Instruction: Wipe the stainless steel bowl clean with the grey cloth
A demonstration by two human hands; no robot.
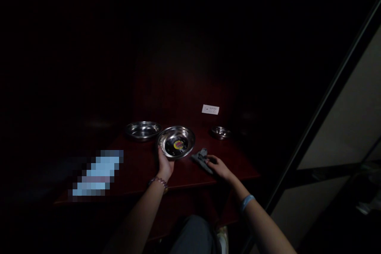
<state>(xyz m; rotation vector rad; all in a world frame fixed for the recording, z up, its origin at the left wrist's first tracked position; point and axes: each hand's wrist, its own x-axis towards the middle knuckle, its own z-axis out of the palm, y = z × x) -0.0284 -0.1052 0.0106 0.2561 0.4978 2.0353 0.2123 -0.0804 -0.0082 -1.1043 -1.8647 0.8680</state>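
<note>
My left hand grips the near rim of a shiny steel plate with a deep dish shape, tilted toward me. A round yellow and red sticker marks its middle. To the right, my right hand has its fingers closed on a crumpled grey cloth at the dark red table. Behind the held plate on the left lies a larger steel dish. A small steel bowl stands at the back right.
The dark red tabletop ends in a front edge near my forearms. A blurred-out bright blue rectangle lies at the left. A white socket panel is on the back wall. My knee is below the table edge.
</note>
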